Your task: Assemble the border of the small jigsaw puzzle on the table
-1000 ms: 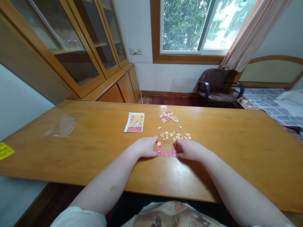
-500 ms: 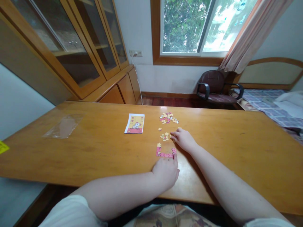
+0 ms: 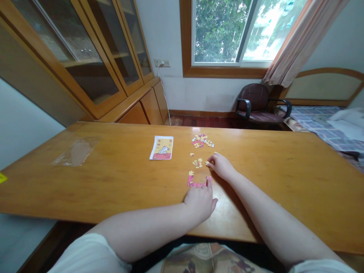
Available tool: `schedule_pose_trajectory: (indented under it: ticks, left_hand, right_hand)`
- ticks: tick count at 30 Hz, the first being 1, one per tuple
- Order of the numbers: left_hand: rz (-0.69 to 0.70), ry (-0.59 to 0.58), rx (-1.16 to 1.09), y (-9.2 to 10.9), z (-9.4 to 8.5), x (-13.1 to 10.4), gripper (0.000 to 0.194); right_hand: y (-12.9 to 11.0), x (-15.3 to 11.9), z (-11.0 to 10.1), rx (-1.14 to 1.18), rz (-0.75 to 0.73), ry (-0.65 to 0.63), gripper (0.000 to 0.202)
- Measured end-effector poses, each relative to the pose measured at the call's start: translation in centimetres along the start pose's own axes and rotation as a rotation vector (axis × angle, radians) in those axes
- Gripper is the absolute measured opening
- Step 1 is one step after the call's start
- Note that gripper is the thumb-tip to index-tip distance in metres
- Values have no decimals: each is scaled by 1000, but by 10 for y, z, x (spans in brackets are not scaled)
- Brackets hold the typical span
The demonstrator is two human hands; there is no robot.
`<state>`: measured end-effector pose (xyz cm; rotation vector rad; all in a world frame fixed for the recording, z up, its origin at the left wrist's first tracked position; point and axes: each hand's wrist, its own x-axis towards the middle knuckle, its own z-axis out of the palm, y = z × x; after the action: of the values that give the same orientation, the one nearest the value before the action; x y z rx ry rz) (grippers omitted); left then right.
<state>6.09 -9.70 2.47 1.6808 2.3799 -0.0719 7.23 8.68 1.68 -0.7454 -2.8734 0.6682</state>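
My left hand (image 3: 199, 203) rests at the near edge of a partly joined jigsaw puzzle (image 3: 190, 181), a pink U-shaped border with yellow at its upper left. Its index finger is stretched onto the right side of the puzzle and the thumb stands apart; it holds nothing. Just above that side, my right hand (image 3: 222, 166) pinches a small yellow puzzle piece (image 3: 207, 163) between thumb and fingertips. Left of this hand lies a small group of yellow pieces (image 3: 197, 163). A single piece (image 3: 192, 154) sits beyond the group, and a larger pile of mixed pieces (image 3: 202, 140) lies farther back.
A picture card (image 3: 162, 148) with a white animal on yellow and pink lies left of the pieces. A clear plastic bag (image 3: 78, 151) is at the left of the wooden table (image 3: 122, 178). Beyond are a glass-door cabinet (image 3: 122, 94) and an office chair (image 3: 254, 102).
The yellow piece at my right fingertips shows more clearly now. My left index finger has slid slightly up along the puzzle's right side, with the thumb spread farther out.
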Motion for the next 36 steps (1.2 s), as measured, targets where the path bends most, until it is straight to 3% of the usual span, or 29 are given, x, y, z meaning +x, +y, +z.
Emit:
schedule_pose_trajectory:
  ticks: [4, 8, 12, 16, 36]
  left_hand:
    - [-13, 51, 42, 1, 3, 1, 75]
    - [-14, 65, 59, 1, 5, 3, 76]
    - [-4, 50, 61, 1, 2, 3, 74]
    - [2, 35, 57, 0, 0, 2, 72]
    - [6, 5, 46, 0, -4, 3, 71]
  right_hand:
    - [3, -2, -1, 215, 45, 13, 10]
    - [6, -9, -10, 447, 99, -73, 12]
    - [8, -16, -17, 522, 66, -214, 19]
    - [9, -20, -16, 466, 34, -288, 16]
    - [-6, -26, -10, 99, 26, -192, 16]
